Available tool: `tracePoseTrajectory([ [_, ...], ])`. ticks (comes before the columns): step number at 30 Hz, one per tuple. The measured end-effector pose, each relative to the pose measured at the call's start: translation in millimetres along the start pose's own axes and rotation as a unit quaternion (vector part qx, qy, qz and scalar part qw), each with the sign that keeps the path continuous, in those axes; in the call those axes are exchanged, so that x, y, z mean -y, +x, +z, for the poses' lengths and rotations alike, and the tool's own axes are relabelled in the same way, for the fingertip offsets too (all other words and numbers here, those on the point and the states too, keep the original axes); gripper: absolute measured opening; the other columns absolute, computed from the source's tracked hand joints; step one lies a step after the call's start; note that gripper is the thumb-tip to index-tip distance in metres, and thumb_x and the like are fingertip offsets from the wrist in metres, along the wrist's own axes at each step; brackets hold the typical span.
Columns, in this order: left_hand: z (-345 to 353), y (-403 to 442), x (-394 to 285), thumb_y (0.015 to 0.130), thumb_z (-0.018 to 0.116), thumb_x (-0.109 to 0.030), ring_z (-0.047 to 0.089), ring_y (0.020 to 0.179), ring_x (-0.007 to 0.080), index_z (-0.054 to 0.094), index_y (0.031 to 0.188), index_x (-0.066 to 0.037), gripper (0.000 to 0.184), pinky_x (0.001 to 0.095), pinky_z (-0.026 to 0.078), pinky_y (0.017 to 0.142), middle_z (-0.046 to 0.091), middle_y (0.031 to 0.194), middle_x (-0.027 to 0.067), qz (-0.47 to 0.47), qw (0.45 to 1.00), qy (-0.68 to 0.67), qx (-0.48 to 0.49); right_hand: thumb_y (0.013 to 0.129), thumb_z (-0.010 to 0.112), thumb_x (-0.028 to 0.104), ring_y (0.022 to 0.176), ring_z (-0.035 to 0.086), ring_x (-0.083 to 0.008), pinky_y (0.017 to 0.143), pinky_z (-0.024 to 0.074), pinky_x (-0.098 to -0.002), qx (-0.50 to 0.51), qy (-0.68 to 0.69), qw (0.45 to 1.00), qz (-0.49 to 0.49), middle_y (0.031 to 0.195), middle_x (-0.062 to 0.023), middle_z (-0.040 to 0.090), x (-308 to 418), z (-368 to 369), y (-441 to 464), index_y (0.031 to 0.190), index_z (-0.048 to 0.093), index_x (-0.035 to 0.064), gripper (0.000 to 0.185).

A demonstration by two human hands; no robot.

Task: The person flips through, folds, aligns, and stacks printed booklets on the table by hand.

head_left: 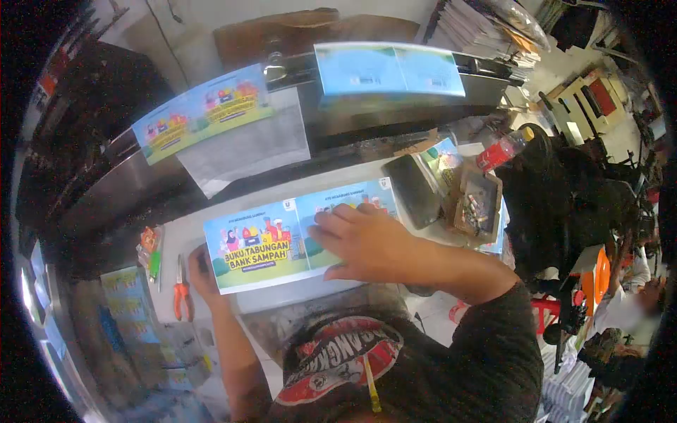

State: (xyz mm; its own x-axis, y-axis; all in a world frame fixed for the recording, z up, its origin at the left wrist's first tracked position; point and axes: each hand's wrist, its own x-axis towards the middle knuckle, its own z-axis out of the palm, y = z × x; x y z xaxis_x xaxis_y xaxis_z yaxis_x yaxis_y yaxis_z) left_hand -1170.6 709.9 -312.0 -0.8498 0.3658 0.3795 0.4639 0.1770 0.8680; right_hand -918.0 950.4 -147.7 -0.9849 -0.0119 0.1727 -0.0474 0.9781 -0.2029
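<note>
A printed cover sheet [257, 243] lies on the white work surface in front of me, showing two panels side by side with cartoon people and the words "Buku Tabungan Bank Sampah". My right hand [363, 243] rests on its right panel, fingers spread and palm down. At the sheet's left edge is my left hand [202, 275], its fingers mostly hidden, so whether it grips the edge cannot be made out. Orange-handled pliers [182, 292] lie just left of that hand.
Similar printed sheets [204, 109] and blue ones [388, 70] lie across the dark machine bar behind. To the right stand a wooden box of small items [478, 204], a dark block [412, 190] and a red-labelled bottle [504, 150]. A small packet [149, 243] lies at left.
</note>
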Motion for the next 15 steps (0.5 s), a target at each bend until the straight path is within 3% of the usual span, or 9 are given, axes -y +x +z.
tracePoseTrajectory([
  [3, -1.8, -0.3, 5.6, 0.092, 0.057, -0.01, 0.061, 0.086, 0.0184, 0.059, 0.104, 0.005, 0.019, 0.0316, 0.049, 0.08, 0.065, 0.096, 0.0124, -0.027, 1.0, -0.014, 0.003, 0.07, 0.073, 0.047, 0.102, 0.055, -0.0296, 0.083, 0.0507, -0.0431, 0.01, 0.001, 1.0, -0.001, 0.111, -0.0128, 0.055, 0.0, 0.1, 0.6, 0.118, 0.057, 0.0012, 0.069],
  [5, -1.4, 0.3, 12.9, 0.093, 0.057, -0.011, 0.061, 0.086, 0.0181, 0.06, 0.104, 0.005, 0.019, 0.0316, 0.049, 0.08, 0.065, 0.096, 0.0122, -0.013, 1.0, -0.013, 0.004, 0.074, 0.07, 0.047, 0.111, 0.053, -0.0277, 0.087, 0.0492, -0.0446, 0.109, 0.021, 0.994, 0.018, 0.124, -0.0112, 0.052, -4.4, -7.0, 8.1, 0.126, 0.053, 0.0078, 0.067],
  [6, -1.4, 0.4, 15.2, 0.093, 0.057, -0.011, 0.061, 0.086, 0.0177, 0.06, 0.103, 0.005, 0.019, 0.0316, 0.049, 0.08, 0.065, 0.096, 0.012, 0.002, 1.0, -0.008, -0.002, 0.074, 0.07, 0.047, 0.111, 0.053, -0.0277, 0.087, 0.0492, -0.0446, 0.11, 0.019, 0.994, 0.019, 0.124, -0.0112, 0.052, -7.0, -9.1, 10.5, 0.126, 0.053, 0.0078, 0.067],
  [9, -1.0, 1.9, 9.2, 0.093, 0.057, -0.011, 0.06, 0.085, 0.0169, 0.061, 0.102, 0.005, 0.018, 0.0306, 0.048, 0.08, 0.065, 0.095, 0.0117, -0.032, 0.999, -0.012, -0.012, 0.069, 0.075, 0.046, 0.105, 0.056, -0.0282, 0.084, 0.0511, -0.0383, 0.146, 0.076, 0.986, 0.015, 0.111, -0.0112, 0.056, -26.7, -15.1, 23.2, 0.116, 0.058, 0.0025, 0.067],
  [13, -5.4, 3.6, -0.1, 0.093, 0.057, -0.012, 0.059, 0.085, 0.015, 0.062, 0.103, 0.003, 0.019, 0.0287, 0.048, 0.08, 0.064, 0.094, 0.01, -0.002, 1.0, 0.009, 0.011, 0.072, 0.078, 0.04, 0.113, 0.055, -0.035, 0.096, 0.045, -0.0446, -0.005, -0.01, 0.98, 0.2, 0.128, -0.0213, 0.051, -145.8, -12.5, 39.5, 0.124, 0.051, 0.0004, 0.071],
  [15, -11.8, 2.3, 17.8, 0.093, 0.053, -0.007, 0.06, 0.086, 0.0201, 0.06, 0.104, 0.003, 0.016, 0.0321, 0.048, 0.08, 0.064, 0.098, 0.011, -0.023, 0.994, 0.098, 0.034, 0.072, 0.078, 0.038, 0.114, 0.054, -0.0367, 0.099, 0.0435, -0.0461, -0.035, -0.044, 0.969, 0.24, 0.132, -0.0238, 0.049, -173.6, -21.5, 27.5, 0.126, 0.049, -0.0001, 0.072],
])
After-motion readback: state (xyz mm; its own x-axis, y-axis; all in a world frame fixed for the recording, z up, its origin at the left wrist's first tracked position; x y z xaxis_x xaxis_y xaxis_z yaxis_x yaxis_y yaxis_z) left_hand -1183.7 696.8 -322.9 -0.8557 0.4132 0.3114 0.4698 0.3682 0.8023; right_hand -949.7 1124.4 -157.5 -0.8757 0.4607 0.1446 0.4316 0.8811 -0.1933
